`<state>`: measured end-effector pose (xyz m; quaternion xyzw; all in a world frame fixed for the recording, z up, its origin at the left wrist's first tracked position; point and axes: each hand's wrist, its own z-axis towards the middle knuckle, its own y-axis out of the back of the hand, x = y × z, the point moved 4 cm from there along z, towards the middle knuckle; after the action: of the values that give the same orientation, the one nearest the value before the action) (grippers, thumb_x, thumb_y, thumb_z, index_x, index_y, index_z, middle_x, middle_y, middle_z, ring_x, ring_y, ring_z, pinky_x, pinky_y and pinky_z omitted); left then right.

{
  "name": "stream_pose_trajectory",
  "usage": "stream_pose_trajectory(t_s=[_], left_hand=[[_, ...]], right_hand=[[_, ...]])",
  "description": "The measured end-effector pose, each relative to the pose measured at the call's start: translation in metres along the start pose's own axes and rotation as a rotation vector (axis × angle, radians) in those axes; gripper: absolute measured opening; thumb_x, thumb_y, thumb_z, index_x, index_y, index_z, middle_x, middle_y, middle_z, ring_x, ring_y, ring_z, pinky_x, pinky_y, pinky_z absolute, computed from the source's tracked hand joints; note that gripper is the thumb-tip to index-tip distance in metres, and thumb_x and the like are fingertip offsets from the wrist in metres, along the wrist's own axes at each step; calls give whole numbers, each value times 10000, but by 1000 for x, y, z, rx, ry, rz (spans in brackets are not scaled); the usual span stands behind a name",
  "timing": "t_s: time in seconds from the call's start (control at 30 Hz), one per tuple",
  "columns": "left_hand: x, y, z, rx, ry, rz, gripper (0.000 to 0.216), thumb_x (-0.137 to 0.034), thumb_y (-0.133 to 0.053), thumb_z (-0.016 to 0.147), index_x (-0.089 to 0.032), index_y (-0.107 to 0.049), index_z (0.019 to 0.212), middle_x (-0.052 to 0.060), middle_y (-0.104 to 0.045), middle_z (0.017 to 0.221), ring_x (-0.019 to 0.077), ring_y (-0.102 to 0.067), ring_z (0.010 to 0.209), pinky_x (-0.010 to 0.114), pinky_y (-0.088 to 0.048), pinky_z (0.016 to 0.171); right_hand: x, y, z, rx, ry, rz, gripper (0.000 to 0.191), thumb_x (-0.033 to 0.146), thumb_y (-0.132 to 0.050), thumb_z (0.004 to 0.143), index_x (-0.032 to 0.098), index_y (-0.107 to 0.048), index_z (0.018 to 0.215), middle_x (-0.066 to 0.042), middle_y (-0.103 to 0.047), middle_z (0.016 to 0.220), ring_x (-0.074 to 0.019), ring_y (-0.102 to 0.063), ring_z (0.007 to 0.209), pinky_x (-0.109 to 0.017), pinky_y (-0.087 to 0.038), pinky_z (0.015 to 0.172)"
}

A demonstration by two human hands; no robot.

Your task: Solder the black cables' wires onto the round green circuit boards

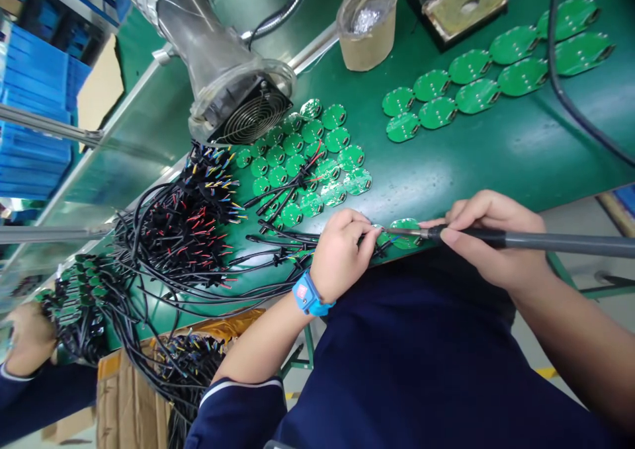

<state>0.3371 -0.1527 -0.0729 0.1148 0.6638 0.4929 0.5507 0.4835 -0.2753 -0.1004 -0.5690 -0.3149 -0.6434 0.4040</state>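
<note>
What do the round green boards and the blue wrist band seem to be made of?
The round green boards look like rigid circuit laminate: glossy green coating, small pale pads. The blue wrist band is probably soft plastic or rubber: matt, curving snugly round the left wrist.

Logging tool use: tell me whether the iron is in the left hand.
No, the right hand grips the iron, while the left hand pinches wires beside the board.
</note>
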Motion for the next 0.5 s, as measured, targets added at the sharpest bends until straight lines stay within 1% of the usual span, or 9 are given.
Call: stream_pose_trajectory(t_s=[0.17,0.37,0.43,0.5], left_hand=[[0,0,0,-29,-19,29,152,-214,-539,835,-89,-601,773,57,-532,834,104,-487,823,270,-422,776],[-2,-1,0,-25,-31,38,156,-204,-531,836,-84,-588,753,63,-528,816,108,-483,808,273,-422,766],[-3,-1,0,-23,-28,37,155,-205,-530,836,-86,-588,756,62,-530,819,108,-483,809,274,-422,772],[-3,-1,0,-19,-26,31,152,-203,-531,835,-84,-591,761,63,-532,824,107,-486,814,271,-424,776]], right_hand=[[3,1,1,-8,24,1,157,53,-588,706,120,-476,793,-34,-495,711,-194,-602,737,-360,-515,650],[-3,3,-2,-9,3,7,189,27,-601,676,115,-488,798,-30,-471,703,-174,-573,709,-399,-514,640],[-4,3,-2,-11,-13,20,189,25,-603,672,116,-492,796,-34,-470,714,-174,-569,721,-417,-515,660],[-4,5,-1,-49,-23,78,167,36,-598,685,119,-491,781,-35,-468,703,-152,-539,675,-407,-501,644]])
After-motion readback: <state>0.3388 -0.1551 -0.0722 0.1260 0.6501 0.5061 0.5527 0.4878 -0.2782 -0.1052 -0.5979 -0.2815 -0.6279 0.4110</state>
